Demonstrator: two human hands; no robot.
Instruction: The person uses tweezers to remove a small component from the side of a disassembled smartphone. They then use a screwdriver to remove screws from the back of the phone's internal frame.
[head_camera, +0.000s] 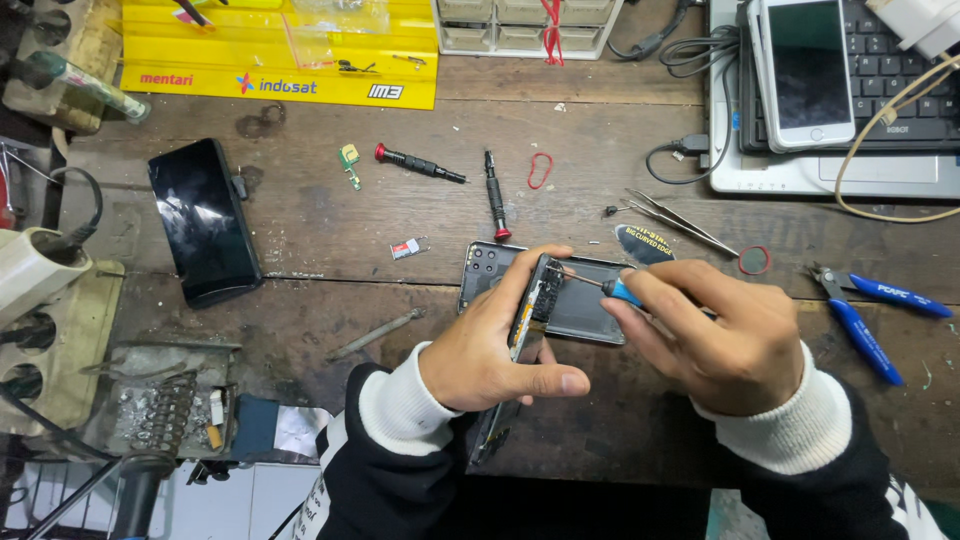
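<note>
Head view: my left hand (490, 350) grips the opened phone (530, 315) on edge above the tabletop (330, 220); my right hand (715, 335) pinches a small screwdriver (600, 287) into it. Back cover (580, 300) already off, screws remain, I judge.

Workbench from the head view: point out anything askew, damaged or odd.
The opened phone stands on edge in the left hand, its back cover lying separate underneath. A small green circuit part and a card tray lie loose on the wooden bench. Nothing spilled.

2 bare hands, left hand (490, 345) and right hand (715, 335), emerge from black sleeves (400, 480) with thick white ribbed cuffs (395, 405); white markings show near the sleeve edges.
</note>
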